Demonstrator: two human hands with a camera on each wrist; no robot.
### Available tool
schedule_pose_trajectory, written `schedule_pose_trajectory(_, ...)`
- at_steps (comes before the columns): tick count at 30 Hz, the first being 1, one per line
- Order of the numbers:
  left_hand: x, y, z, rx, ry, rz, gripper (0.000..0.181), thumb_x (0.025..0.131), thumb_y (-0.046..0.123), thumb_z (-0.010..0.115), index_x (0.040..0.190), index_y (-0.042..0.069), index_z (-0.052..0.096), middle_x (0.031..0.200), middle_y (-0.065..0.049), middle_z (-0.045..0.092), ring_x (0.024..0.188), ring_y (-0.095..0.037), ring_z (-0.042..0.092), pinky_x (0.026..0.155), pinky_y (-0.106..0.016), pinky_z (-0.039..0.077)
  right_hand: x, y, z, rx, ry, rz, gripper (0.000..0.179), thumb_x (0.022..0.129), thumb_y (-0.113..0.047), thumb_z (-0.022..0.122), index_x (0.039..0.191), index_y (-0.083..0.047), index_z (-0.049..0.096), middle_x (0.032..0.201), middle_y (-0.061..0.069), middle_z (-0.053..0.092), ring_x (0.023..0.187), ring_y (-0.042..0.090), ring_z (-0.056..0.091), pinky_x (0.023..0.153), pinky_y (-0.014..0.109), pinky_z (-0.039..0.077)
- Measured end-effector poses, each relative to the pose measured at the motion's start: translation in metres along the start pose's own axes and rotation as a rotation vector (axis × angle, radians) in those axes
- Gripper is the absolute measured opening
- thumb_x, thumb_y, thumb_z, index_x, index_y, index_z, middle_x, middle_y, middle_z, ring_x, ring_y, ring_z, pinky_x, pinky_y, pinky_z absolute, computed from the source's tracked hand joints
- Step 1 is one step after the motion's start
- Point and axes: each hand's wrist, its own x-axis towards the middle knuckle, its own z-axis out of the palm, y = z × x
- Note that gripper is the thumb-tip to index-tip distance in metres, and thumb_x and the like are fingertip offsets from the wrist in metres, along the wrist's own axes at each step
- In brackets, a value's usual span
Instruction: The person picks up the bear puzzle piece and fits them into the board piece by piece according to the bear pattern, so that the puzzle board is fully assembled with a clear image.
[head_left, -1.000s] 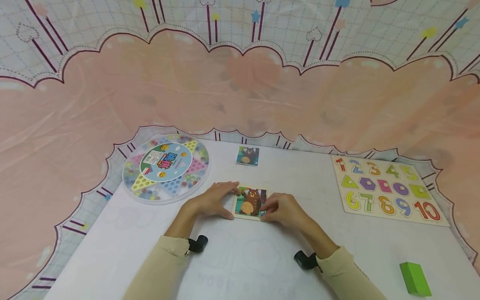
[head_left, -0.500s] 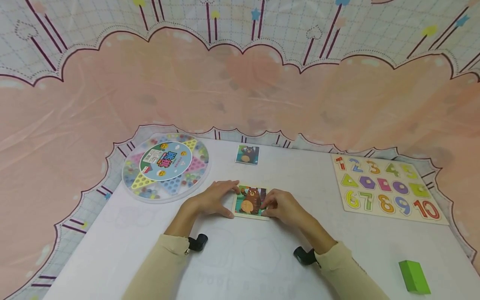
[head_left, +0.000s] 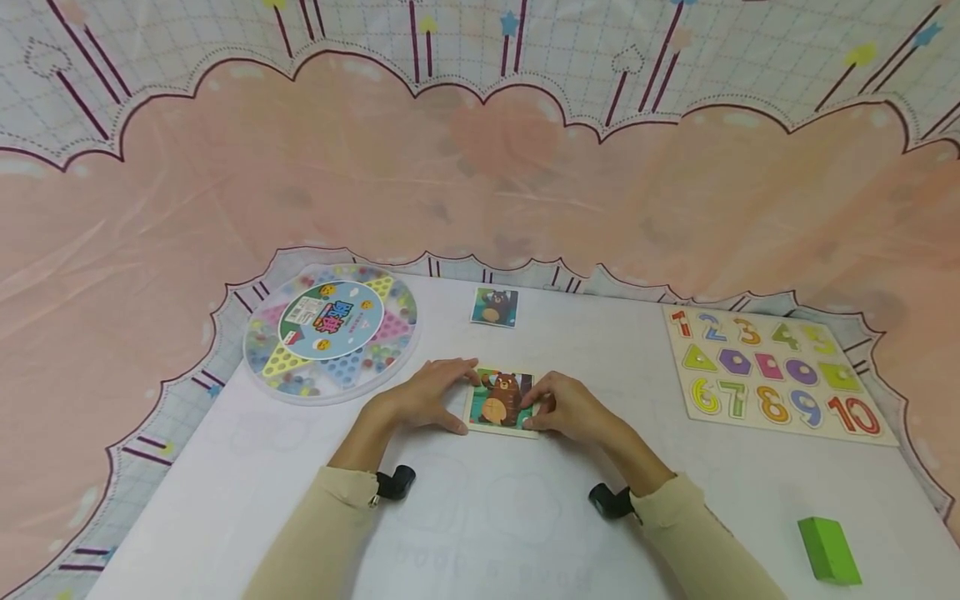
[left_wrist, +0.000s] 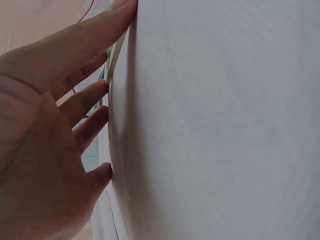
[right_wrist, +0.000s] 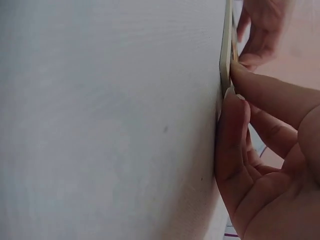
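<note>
A square wooden bear puzzle [head_left: 498, 404] lies flat on the white table in the head view, its picture assembled in a pale frame. My left hand [head_left: 423, 396] spans its left side, thumb by the near corner and fingertips at the far one. In the left wrist view the fingers [left_wrist: 82, 102] are spread, with their tips down by the table. My right hand [head_left: 572, 410] pinches the puzzle's right edge near the front corner. The right wrist view shows the thumb [right_wrist: 232, 120] against the frame's side and the index finger [right_wrist: 270, 92] on top.
A bear picture card [head_left: 494, 307] lies behind the puzzle. To the left is a round marble game box [head_left: 330, 333]. A number and shape board [head_left: 776, 375] lies at the right, with a green block [head_left: 828, 550] nearer the front. A patterned curtain [head_left: 480, 183] hangs behind the table [head_left: 480, 517].
My right hand's fingertips have slid slightly away from me along the puzzle's right edge. The left hand has kept its place, and the puzzle has stayed put.
</note>
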Motion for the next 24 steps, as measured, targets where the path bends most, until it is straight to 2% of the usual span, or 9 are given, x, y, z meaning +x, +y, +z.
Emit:
schedule_pose_trajectory(5,-0.001,0.000,0.001,-0.001,-0.006,-0.005,0.063,0.075,0.018,0.089,0.131,0.014,0.060,0.167,-0.013,0.034,0.158,-0.037,0.024,0.133,-0.058,0.007,-0.008,0.001,-0.001,0.037,-0.022,-0.014,0.026,0.090,-0.016,0.078,0.112,-0.006,0.071,0.110,0.012,0.060,0.080,0.012,0.059,0.066,0.020,0.049)
schedule_pose_trajectory(11,-0.001,0.002,0.002,0.010,-0.011,0.006,0.064,0.075,0.019,0.089,0.132,0.014,0.060,0.167,-0.012,0.035,0.157,-0.037,0.026,0.132,-0.058,0.009,-0.024,0.006,-0.009,0.085,0.052,0.111,0.051,0.091,-0.024,0.077,0.136,-0.011,0.057,0.125,0.013,0.057,0.084,0.015,0.059,0.071,0.024,0.055)
schedule_pose_trajectory(15,-0.001,0.003,0.002,0.019,-0.008,0.002,0.063,0.076,0.019,0.088,0.133,0.014,0.059,0.168,-0.012,0.033,0.158,-0.037,0.024,0.132,-0.059,0.009,-0.038,0.013,-0.022,0.019,0.111,0.123,0.064,0.091,-0.030,0.076,0.146,-0.013,0.049,0.142,0.015,0.048,0.097,0.019,0.061,0.081,0.029,0.058)
schedule_pose_trajectory(18,-0.003,0.002,0.002,-0.004,-0.004,0.011,0.066,0.077,0.020,0.088,0.136,0.014,0.058,0.171,-0.011,0.027,0.160,-0.036,0.021,0.131,-0.062,0.005,-0.048,0.021,-0.030,-0.031,0.158,0.080,0.066,0.091,-0.032,0.076,0.147,-0.012,0.048,0.146,0.016,0.046,0.111,0.025,0.059,0.090,0.035,0.057)
schedule_pose_trajectory(21,-0.006,0.003,0.000,-0.034,0.049,0.047,0.070,0.079,0.023,0.087,0.141,0.012,0.055,0.171,-0.011,0.024,0.159,-0.037,0.022,0.131,-0.063,0.010,-0.058,0.030,-0.035,-0.048,0.230,0.041,0.062,0.092,-0.030,0.076,0.145,-0.011,0.050,0.148,0.017,0.045,0.121,0.031,0.058,0.096,0.043,0.058)
schedule_pose_trajectory(24,-0.013,0.009,-0.008,-0.047,0.166,0.072,0.071,0.083,0.026,0.085,0.144,0.012,0.052,0.170,-0.009,0.030,0.157,-0.037,0.027,0.129,-0.062,0.021,-0.065,0.038,-0.041,-0.058,0.322,0.008,0.054,0.094,-0.026,0.074,0.141,-0.008,0.055,0.151,0.016,0.044,0.130,0.035,0.053,0.102,0.052,0.055)
